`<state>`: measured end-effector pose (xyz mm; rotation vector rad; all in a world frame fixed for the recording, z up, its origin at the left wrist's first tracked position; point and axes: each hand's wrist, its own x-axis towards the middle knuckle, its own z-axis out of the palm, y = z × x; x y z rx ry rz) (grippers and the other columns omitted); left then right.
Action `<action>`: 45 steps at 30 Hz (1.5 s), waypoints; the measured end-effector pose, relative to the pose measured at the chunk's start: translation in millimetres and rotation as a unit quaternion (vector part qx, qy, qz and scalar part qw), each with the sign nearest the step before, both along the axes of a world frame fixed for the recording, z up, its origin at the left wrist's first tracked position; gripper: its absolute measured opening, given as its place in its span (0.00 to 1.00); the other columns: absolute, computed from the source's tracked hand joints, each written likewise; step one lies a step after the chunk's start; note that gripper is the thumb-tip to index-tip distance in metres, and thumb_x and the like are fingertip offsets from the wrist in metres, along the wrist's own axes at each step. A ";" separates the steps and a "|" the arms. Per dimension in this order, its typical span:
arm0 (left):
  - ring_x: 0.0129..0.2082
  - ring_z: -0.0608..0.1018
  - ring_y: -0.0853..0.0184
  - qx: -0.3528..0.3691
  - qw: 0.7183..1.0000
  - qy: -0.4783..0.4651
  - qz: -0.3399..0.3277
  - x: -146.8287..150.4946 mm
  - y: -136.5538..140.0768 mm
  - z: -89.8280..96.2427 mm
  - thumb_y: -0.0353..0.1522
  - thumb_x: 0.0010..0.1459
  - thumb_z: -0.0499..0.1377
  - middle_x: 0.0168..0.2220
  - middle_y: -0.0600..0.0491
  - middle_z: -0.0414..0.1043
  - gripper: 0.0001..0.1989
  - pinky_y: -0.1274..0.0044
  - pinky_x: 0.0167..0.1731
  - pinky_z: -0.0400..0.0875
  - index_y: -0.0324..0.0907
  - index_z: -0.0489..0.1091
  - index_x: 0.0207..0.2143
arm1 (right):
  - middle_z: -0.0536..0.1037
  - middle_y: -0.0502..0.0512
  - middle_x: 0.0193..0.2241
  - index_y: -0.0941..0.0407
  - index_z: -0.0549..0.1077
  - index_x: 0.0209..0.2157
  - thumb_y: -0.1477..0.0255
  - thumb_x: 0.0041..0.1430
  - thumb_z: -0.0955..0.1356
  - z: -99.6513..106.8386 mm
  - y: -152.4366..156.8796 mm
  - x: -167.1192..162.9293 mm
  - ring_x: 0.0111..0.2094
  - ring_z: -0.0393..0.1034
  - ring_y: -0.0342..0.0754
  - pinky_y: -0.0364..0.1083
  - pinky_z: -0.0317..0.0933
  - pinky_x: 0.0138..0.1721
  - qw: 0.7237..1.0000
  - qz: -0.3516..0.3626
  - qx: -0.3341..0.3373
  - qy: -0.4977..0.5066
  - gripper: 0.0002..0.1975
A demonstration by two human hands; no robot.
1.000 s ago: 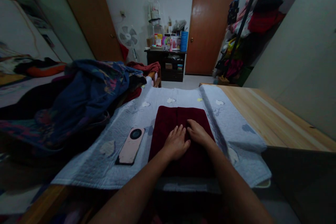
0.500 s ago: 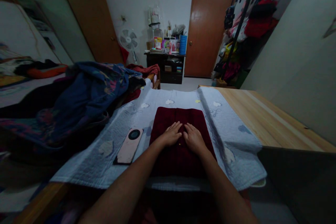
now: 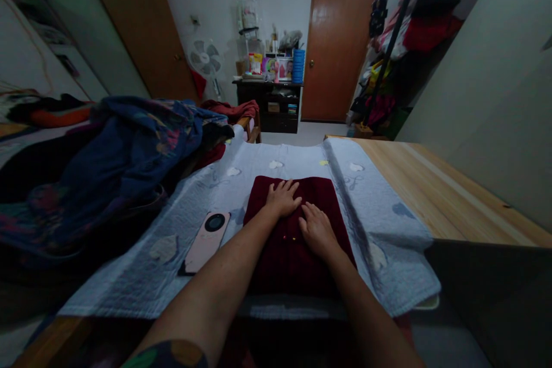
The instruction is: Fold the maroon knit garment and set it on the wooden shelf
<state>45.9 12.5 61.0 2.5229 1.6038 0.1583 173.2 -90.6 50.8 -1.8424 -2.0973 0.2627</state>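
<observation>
A dark red folded garment [image 3: 297, 270] lies flat on a pale blue quilted cloth [image 3: 388, 264] in front of me. Two tiny shiny spots show near its middle. My left hand [image 3: 283, 198] rests palm down on its upper part, fingers spread. Just right of it and a little nearer to me, my right hand [image 3: 318, 230] also lies flat on the garment, fingers stretched out. Neither hand grips anything. Left of the garment, a pink phone [image 3: 207, 244] with a round black camera ring lies face down on the cloth, close to my left forearm.
A heap of clothes with a blue floral piece [image 3: 142, 149] is piled at the left. Bare wooden board [image 3: 435, 190] extends on the right. Farther back stand a fan [image 3: 206, 60], a dark cabinet [image 3: 267, 109] with small goods, a brown door [image 3: 330, 40] and hanging bags [image 3: 431, 29].
My left hand has slid forward and slightly right over the garment, its fingers spreading wider. The right hand has stayed almost in place. The view has shifted slightly.
</observation>
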 end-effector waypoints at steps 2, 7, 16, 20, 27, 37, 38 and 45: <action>0.65 0.53 0.53 0.001 1.000 0.000 0.004 0.5 2.7 -2.0 0.49 0.61 0.44 0.68 0.52 0.47 0.32 0.54 0.60 0.44 0.50 0.50 0.65 | 0.60 0.64 0.62 0.62 0.61 0.60 0.63 0.64 0.57 0.3 -1.2 0.3 0.64 0.51 0.56 0.56 0.45 0.62 1.000 0.002 -0.005 0.000 0.27; 0.64 0.53 0.49 0.023 0.999 -0.017 0.027 2.8 5.4 -8.0 0.50 0.61 0.42 0.67 0.51 0.49 0.32 0.52 0.60 0.45 0.50 0.51 0.65 | 0.58 0.64 0.63 0.61 0.59 0.62 0.57 0.63 0.58 2.6 -7.3 -0.3 0.64 0.49 0.59 0.58 0.43 0.62 1.000 0.014 -0.006 -0.001 0.31; 0.65 0.49 0.47 0.007 0.999 -0.012 0.045 5.4 5.0 -11.4 0.50 0.60 0.43 0.68 0.54 0.46 0.33 0.51 0.61 0.39 0.51 0.50 0.65 | 0.56 0.61 0.64 0.55 0.60 0.62 0.55 0.64 0.58 5.4 -29.5 -3.2 0.66 0.45 0.60 0.61 0.40 0.63 0.999 0.039 -0.001 -0.005 0.30; 0.65 0.49 0.47 0.002 0.999 -0.013 0.046 6.0 3.8 -10.3 0.50 0.60 0.43 0.68 0.53 0.47 0.33 0.51 0.61 0.38 0.51 0.50 0.65 | 0.53 0.62 0.65 0.53 0.59 0.62 0.51 0.59 0.61 8.8 -49.0 -7.2 0.66 0.42 0.64 0.65 0.41 0.62 0.999 0.048 0.000 -0.012 0.34; 0.66 0.49 0.47 -0.007 0.999 -0.020 0.049 6.4 2.0 -8.4 0.50 0.60 0.44 0.68 0.53 0.47 0.33 0.52 0.61 0.37 0.50 0.50 0.65 | 0.48 0.62 0.67 0.53 0.54 0.65 0.49 0.52 0.67 5.5 -77.2 -11.4 0.67 0.38 0.63 0.65 0.36 0.62 0.998 0.062 0.011 -0.025 0.43; 0.66 0.51 0.57 -0.082 0.987 -0.128 0.051 -0.4 -9.9 20.2 0.42 0.62 0.48 0.67 0.46 0.48 0.27 0.60 0.62 0.44 0.44 0.56 0.62 | 0.49 0.63 0.66 0.56 0.50 0.65 0.47 0.50 0.67 7.8 -83.8 -12.3 0.67 0.39 0.61 0.64 0.36 0.63 0.998 0.061 0.028 -0.023 0.48; 0.66 0.53 0.59 -0.090 0.986 -0.133 0.044 -1.7 -17.9 25.9 0.41 0.63 0.47 0.67 0.46 0.49 0.25 0.60 0.62 0.47 0.43 0.58 0.60 | 0.50 0.63 0.66 0.58 0.49 0.66 0.48 0.50 0.67 7.3 -84.4 -12.4 0.67 0.39 0.61 0.63 0.36 0.63 0.998 0.057 0.033 -0.019 0.48; 0.67 0.48 0.64 -0.022 0.983 -0.177 -0.036 -12.2 -116.0 28.6 0.37 0.66 0.42 0.67 0.54 0.51 0.21 0.59 0.64 0.40 0.48 0.61 0.58 | 0.53 0.65 0.65 0.60 0.47 0.66 0.54 0.53 0.67 -2.7 -85.2 -8.6 0.66 0.41 0.61 0.63 0.38 0.63 0.994 0.064 0.082 0.030 0.46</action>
